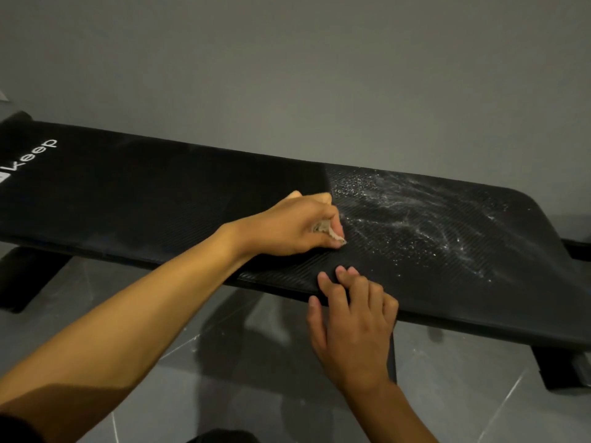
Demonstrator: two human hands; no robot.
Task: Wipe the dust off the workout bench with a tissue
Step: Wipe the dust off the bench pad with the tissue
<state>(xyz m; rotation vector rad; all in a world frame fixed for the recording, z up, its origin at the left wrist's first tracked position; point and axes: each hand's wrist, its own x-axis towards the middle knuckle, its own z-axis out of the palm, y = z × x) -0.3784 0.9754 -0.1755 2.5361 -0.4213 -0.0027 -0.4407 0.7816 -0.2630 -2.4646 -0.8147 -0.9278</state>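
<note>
A long black workout bench (160, 199) runs from left to right across the view, with white lettering at its left end. White dust (412, 215) covers the ribbed right part of the pad; the left part looks dark and clean. My left hand (287, 228) grips a crumpled, dirtied tissue (329, 231) and presses it on the pad at the dust's left border. My right hand (351, 318) rests on the bench's near edge, fingers laid flat on the pad, holding nothing.
A plain grey wall (319, 75) stands right behind the bench. Below it is a grey tiled floor (224, 378) with the bench's black legs (563, 366) and foot at the left (28, 276).
</note>
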